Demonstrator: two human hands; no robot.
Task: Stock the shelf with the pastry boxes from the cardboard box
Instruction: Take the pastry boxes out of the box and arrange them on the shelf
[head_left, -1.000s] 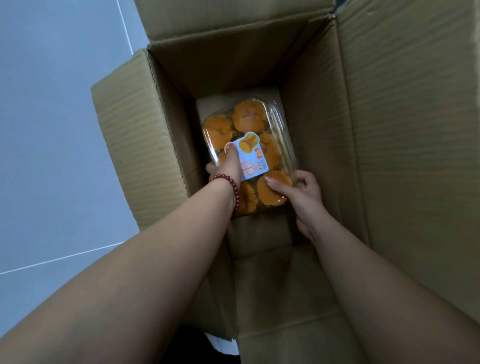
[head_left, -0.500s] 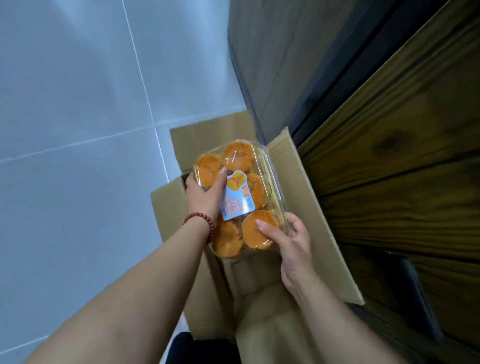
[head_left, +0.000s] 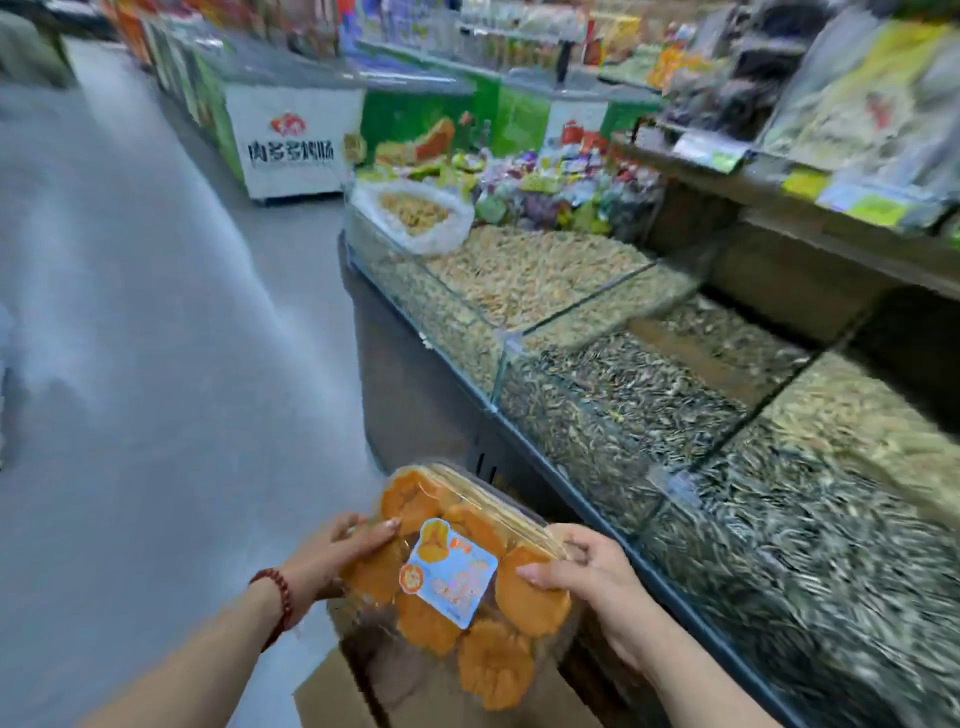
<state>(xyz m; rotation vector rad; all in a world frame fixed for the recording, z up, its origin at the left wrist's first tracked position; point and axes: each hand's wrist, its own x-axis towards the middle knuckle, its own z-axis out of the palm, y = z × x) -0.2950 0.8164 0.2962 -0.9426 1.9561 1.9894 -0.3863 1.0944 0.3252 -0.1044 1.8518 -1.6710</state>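
I hold a clear plastic pastry box (head_left: 457, 618) full of round orange pastries, with a blue label on its lid, in front of me above the open cardboard box (head_left: 332, 693). My left hand (head_left: 337, 551), with a red bead bracelet on the wrist, grips the box's left side. My right hand (head_left: 587, 571) grips its right edge, thumb on the lid. The pastry box is tilted, its far end higher. Only a flap and a corner of the cardboard box show at the bottom edge. The whole view is motion-blurred.
To my right runs a counter of glass-fronted bins (head_left: 597, 364) filled with seeds and nuts. Wooden shelves (head_left: 810, 208) with bagged goods rise above it. A white chest freezer (head_left: 291, 145) stands farther down the grey-floored aisle (head_left: 130, 364).
The pastry box has come up out of the cardboard box in both hands. My view has swung up from the box and floor to the aisle, bins and shelves.
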